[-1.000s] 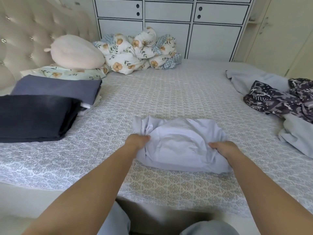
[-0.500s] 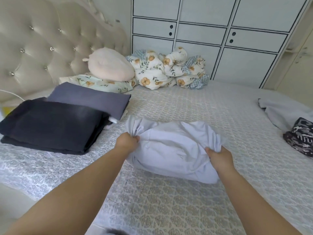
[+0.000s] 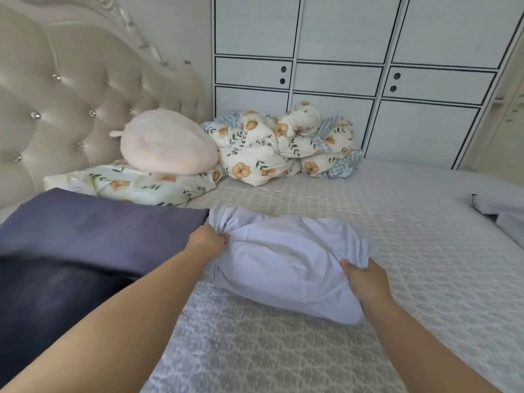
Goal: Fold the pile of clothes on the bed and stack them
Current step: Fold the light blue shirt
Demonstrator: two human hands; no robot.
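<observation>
A folded pale lilac garment (image 3: 286,259) is held between both hands just above the patterned bedspread (image 3: 283,350). My left hand (image 3: 208,241) grips its bunched left end, right beside the folded grey-blue cloth (image 3: 93,228). My right hand (image 3: 365,280) grips the gathered right end. A folded dark navy cloth (image 3: 48,302) lies in front of the grey-blue one, at the left. The unfolded light garments (image 3: 499,211) show only at the right edge.
A pink plush cushion (image 3: 167,148) sits on a floral pillow (image 3: 136,184) by the tufted headboard (image 3: 65,103). A crumpled floral quilt (image 3: 286,148) lies against the white cabinets (image 3: 340,109) at the back.
Both hands have carried the lilac garment leftwards and away from me, up to the folded grey-blue cloth. The view has swung left, so the patterned dark garment is out of frame.
</observation>
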